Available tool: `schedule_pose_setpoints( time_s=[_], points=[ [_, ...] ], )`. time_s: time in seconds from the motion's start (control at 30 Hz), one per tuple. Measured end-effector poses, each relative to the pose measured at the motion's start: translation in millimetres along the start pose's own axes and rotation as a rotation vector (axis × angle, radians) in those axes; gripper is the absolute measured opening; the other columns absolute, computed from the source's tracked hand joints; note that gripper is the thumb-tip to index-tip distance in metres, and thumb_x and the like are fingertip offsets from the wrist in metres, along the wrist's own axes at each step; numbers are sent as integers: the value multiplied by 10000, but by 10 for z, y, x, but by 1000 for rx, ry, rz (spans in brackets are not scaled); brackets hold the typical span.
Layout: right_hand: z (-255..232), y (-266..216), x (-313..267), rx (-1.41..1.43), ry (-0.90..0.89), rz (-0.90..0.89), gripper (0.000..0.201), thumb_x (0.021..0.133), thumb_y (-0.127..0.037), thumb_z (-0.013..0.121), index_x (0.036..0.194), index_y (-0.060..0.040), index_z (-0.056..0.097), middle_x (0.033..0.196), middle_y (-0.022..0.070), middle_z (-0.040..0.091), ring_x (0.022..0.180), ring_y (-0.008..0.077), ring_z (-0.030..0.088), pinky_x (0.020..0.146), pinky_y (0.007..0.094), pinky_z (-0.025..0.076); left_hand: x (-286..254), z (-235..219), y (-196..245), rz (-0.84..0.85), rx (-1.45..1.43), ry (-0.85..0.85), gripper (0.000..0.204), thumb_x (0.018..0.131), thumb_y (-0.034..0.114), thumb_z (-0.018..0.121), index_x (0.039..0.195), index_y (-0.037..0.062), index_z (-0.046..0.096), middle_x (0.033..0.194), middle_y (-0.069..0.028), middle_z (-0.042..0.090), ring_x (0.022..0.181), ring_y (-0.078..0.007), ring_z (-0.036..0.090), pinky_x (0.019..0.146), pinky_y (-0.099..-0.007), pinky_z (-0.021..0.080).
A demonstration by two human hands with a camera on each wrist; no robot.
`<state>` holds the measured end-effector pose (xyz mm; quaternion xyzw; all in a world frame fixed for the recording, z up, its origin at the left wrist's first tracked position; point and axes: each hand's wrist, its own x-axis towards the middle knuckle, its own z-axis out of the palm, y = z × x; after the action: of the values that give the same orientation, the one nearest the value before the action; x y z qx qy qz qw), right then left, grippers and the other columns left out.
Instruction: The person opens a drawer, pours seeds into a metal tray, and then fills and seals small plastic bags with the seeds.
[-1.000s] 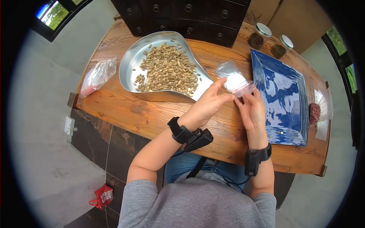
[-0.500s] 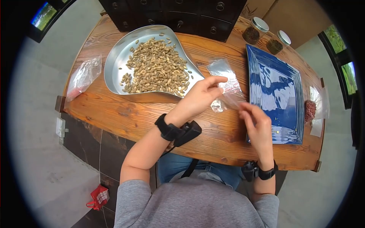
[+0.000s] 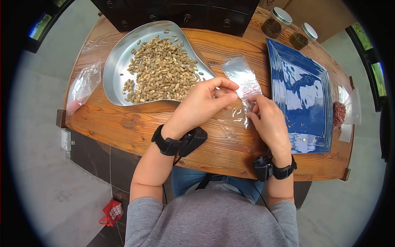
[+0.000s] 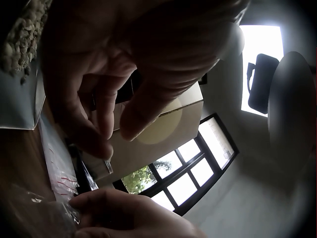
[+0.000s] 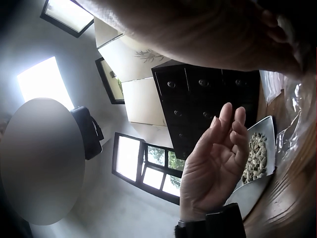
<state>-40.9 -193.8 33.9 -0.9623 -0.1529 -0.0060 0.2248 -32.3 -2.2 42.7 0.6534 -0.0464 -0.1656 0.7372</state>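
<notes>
A clear zip bag (image 3: 242, 78) with red lines along its seal lies at mid-table, between the metal scoop pan and the blue tray. My right hand (image 3: 270, 125) pinches its near end beside the red lines; crinkled clear plastic (image 3: 238, 117) shows just below. My left hand (image 3: 201, 103) hovers left of the bag, fingers loosely bent. In the left wrist view a gap separates the left thumb from the fingers (image 4: 101, 146), with nothing between them. The metal scoop pan (image 3: 113, 84) holds a heap of brown striped oval pods (image 3: 160, 72).
The blue rectangular tray (image 3: 296, 94) lies right, with a few small bits on it. Beyond it sits a bag of dark red beans (image 3: 339, 114). Two lidded jars (image 3: 276, 25) and a dark drawer cabinet (image 3: 177, 14) stand behind. Another plastic bag (image 3: 84, 86) lies left.
Both hands held the bag a second ago; the left hand has since come off it. The right hand drew back, then returned to the bag's near end. The bag now lies flatter on the table.
</notes>
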Motion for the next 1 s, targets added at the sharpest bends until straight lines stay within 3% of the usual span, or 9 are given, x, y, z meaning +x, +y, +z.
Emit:
schedule_pose_setpoints(
  time_s=[0.07, 0.13, 0.2, 0.27, 0.33, 0.47, 0.5, 0.73, 1.0],
  points=[
    [17, 5, 1, 10, -11, 16, 295, 690, -18, 638, 970, -24, 545, 758, 102, 544, 689, 248, 543, 613, 334, 450, -11, 19, -15, -81, 17, -76, 219, 836, 124, 581, 1018, 3, 570, 820, -12, 592, 700, -58, 549, 666, -191, 458],
    [-14, -35, -1, 108, -12, 59, 249, 710, -1, 595, 946, -8, 515, 774, 141, 559, 814, 324, 541, 694, 410, 442, -10, 19, -71, -102, 28, -135, 207, 848, 139, 571, 1008, 9, 579, 829, -20, 592, 707, -69, 558, 674, -200, 466],
    [17, -56, -12, 94, 38, 5, 247, 711, 7, 590, 946, -9, 516, 756, 141, 559, 793, 328, 546, 681, 408, 443, -24, 79, -111, -233, -45, -314, 204, 856, 159, 564, 988, 6, 588, 830, -27, 591, 711, -81, 563, 676, -207, 470],
    [29, -67, -12, 89, 89, -53, 244, 713, 14, 585, 946, -10, 516, 737, 142, 558, 772, 333, 550, 668, 407, 443, -10, 122, -199, -206, 48, -339, 240, 864, 204, 557, 981, -2, 593, 839, -38, 593, 766, -89, 573, 712, -217, 479],
    [-17, -43, 7, 175, -78, 103, 255, 713, 28, 575, 958, -10, 515, 732, 148, 559, 730, 350, 552, 640, 403, 440, 35, 126, -207, -197, 180, -343, 263, 866, 217, 555, 1004, -5, 584, 852, -42, 591, 806, -93, 572, 727, -221, 478],
    [-56, -72, 27, 337, 114, 84, 168, 736, -6, 610, 886, -8, 534, 670, 91, 542, 578, 200, 532, 543, 303, 429, 51, 136, -244, -249, -98, -234, 262, 868, 183, 548, 1043, -11, 548, 909, -61, 582, 842, -112, 580, 763, -237, 488],
    [-90, -83, 37, 392, 138, 90, 119, 768, -49, 628, 832, -7, 536, 652, 27, 528, 552, 82, 459, 515, 223, 394, 57, 141, -267, -226, -250, -222, 260, 866, 160, 546, 1058, -15, 526, 938, -72, 574, 863, -125, 582, 789, -250, 491],
    [-66, -141, 49, 990, 80, 186, 82, 830, -58, 581, 888, -2, 566, 734, -15, 541, 664, 31, 467, 568, 165, 372, 131, 178, -307, -181, -652, -212, 242, 854, 101, 546, 1061, -12, 491, 1017, -95, 549, 909, -135, 559, 832, -270, 480],
    [-51, -95, 76, 913, -30, 182, 178, 829, -64, 578, 989, 11, 587, 780, 6, 564, 676, 56, 480, 588, 180, 377, 221, 163, -467, -181, -855, -243, 253, 857, 148, 559, 1060, 12, 494, 981, -58, 539, 868, -101, 522, 793, -223, 449]
  ],
)
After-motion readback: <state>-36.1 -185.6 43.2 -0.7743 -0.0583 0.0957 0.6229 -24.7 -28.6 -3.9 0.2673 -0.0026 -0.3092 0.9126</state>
